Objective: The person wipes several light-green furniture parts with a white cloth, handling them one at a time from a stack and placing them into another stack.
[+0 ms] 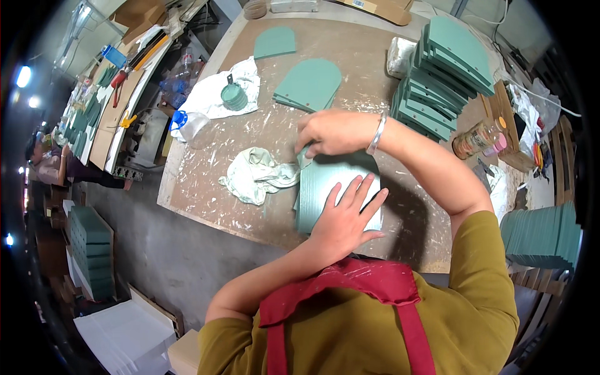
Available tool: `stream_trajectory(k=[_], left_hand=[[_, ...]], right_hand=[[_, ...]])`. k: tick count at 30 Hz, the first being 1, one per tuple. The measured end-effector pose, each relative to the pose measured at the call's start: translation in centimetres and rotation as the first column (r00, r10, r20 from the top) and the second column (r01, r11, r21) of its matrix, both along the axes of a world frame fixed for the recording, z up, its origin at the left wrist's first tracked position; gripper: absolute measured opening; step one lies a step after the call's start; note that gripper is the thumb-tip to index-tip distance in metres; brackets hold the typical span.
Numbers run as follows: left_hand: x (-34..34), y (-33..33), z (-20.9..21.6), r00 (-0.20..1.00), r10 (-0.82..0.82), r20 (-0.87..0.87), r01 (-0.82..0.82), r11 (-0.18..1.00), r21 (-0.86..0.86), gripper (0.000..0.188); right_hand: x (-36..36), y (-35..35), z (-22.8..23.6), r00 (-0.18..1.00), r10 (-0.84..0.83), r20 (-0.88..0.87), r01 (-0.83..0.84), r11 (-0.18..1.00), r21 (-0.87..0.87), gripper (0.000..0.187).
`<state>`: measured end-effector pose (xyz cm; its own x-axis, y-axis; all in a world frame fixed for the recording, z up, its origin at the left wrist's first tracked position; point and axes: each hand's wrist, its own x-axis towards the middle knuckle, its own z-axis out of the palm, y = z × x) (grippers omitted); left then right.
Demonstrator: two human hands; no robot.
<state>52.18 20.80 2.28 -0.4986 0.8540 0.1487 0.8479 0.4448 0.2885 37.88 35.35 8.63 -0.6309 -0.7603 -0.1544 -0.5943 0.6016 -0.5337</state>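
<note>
My left hand (347,215) lies flat with spread fingers on a green board (337,170) with a rounded end, which rests on the table in front of me. At least one more board shows under its left edge. My right hand (325,132), a silver bangle on its wrist, is closed in a pinch at the board's upper left edge. A small pale green piece shows below its fingers; its kind is unclear. Just left of the board lies a crumpled, green-stained white cloth (253,175).
Stacked green boards (437,81) rise at the far right, beside a bottle (475,139). Other rounded boards (309,84) lie toward the back. A small green paint jar (234,97) stands on a white cloth, near a blue-capped bottle (190,127). Another person (53,164) sits far left.
</note>
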Motion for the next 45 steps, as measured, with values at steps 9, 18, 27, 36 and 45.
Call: stream_trajectory(k=[9, 18, 27, 36, 45], left_hand=[[0.1, 0.1, 0.3, 1.000, -0.010, 0.028, 0.010, 1.000, 0.018, 0.083], [0.3, 0.2, -0.2, 1.000, 0.009, -0.023, -0.009, 1.000, 0.009, 0.086], [-0.5, 0.1, -0.3, 0.977, 0.070, 0.201, -0.101, 0.984, 0.149, 0.090], [-5.6, -1.5, 3.4, 0.994, -0.099, -0.039, 0.093, 0.987, -0.130, 0.061], [-5.6, -1.5, 2.9, 0.992, -0.091, -0.091, 0.077, 0.986, -0.151, 0.066]], right_hand=[[4.3, 7.0, -1.5, 0.851, -0.523, -0.038, 0.513, 0.846, -0.143, 0.033], [6.1, 5.9, -3.0, 0.738, -0.674, -0.038, 0.631, 0.709, -0.315, 0.033], [15.7, 6.8, -4.4, 0.455, -0.889, 0.049, 0.825, 0.400, -0.399, 0.029], [19.0, 5.6, -4.9, 0.303, -0.951, 0.062, 0.825, 0.229, -0.517, 0.026], [22.3, 2.8, -5.6, 0.299, -0.953, -0.042, 0.822, 0.280, -0.496, 0.025]])
